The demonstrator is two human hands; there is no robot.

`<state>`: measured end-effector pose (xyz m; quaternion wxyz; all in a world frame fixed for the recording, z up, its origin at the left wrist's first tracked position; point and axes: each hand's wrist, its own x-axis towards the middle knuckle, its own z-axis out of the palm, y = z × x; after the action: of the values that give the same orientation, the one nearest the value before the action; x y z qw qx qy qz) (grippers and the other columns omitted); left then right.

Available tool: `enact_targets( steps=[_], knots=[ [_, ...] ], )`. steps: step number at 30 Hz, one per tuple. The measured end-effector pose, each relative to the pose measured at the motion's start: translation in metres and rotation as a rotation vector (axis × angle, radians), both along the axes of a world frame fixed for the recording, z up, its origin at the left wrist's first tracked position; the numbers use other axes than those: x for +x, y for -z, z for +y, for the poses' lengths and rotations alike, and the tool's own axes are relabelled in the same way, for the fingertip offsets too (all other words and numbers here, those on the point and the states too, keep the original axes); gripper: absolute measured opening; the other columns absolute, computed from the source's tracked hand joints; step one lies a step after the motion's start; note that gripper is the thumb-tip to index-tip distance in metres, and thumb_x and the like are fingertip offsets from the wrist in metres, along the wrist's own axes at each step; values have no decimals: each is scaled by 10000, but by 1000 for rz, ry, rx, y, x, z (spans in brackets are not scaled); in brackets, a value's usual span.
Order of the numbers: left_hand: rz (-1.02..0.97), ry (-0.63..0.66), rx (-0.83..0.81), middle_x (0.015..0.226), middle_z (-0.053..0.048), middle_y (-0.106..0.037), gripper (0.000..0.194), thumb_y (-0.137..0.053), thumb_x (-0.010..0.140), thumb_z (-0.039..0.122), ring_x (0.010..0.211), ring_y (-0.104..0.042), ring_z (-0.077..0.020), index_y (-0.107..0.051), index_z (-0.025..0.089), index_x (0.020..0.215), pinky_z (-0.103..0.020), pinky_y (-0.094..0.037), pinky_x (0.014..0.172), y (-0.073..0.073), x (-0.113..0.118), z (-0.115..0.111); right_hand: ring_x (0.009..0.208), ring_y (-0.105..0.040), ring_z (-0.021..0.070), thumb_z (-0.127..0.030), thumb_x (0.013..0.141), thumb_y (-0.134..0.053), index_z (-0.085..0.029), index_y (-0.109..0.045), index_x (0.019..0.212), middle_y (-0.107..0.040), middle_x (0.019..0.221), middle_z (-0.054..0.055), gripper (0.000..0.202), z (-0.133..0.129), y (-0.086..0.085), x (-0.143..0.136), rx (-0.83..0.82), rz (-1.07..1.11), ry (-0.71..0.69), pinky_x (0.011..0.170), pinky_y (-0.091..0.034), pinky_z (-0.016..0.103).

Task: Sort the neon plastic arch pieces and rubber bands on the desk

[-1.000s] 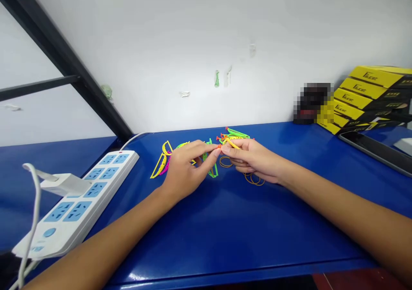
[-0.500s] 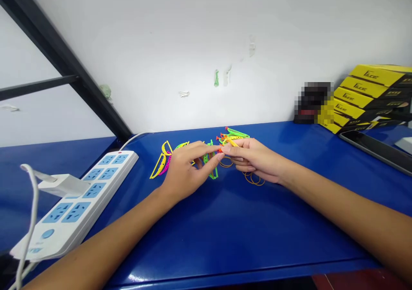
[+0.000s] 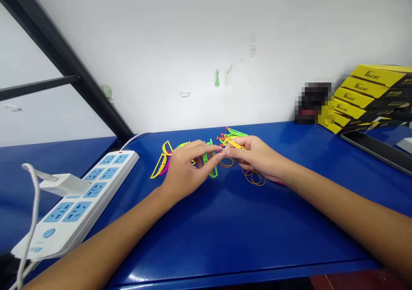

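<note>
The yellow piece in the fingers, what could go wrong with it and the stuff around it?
The yellow piece might slip, since only the fingers of the right hand seem to hold it. That hand is close to the rubber bands, so it could perhaps drag them along. The left arm lies near the power strip and might bump it.

Left hand (image 3: 185,167) and right hand (image 3: 257,157) close together over a blue table (image 3: 225,234), yellow plastic piece (image 3: 236,144) in the right, rubber bands (image 3: 252,184) nearby, stacked boxes (image 3: 363,87) beyond
</note>
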<state>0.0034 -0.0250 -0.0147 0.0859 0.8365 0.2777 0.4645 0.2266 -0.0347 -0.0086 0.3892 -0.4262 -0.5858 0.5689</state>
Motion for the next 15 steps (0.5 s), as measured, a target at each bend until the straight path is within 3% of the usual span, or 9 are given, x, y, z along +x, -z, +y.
enact_targets(
  steps=[7, 10, 15],
  knots=[
    [-26, -2, -86, 763, -17, -764, 97, -820, 983, 261, 648, -628, -120, -883, 189, 964, -247, -476, 626, -1, 0, 2, 519, -232, 54, -625, 835, -898, -185, -641, 836, -387, 664, -94, 509, -1, 1, -1, -26, 52, -43, 458, -138, 272],
    [-165, -53, -290, 764, -24, -774, 156, -820, 971, 327, 601, -659, -124, -872, 185, 932, -239, -490, 568, -3, 0, 3, 517, -202, 62, -711, 858, -856, -183, -688, 938, -337, 631, -112, 560, 0, 1, 0, 3, 73, -81, 464, -150, 266],
    [-383, -103, -616, 596, -15, -707, 350, -845, 919, 490, 483, -624, -129, -833, 141, 897, -219, -475, 476, -9, -3, 9, 500, -182, 88, -890, 921, -634, -190, -733, 1029, -256, 582, -119, 715, 3, 2, 3, 78, 28, -85, 465, -182, 272]
  ],
)
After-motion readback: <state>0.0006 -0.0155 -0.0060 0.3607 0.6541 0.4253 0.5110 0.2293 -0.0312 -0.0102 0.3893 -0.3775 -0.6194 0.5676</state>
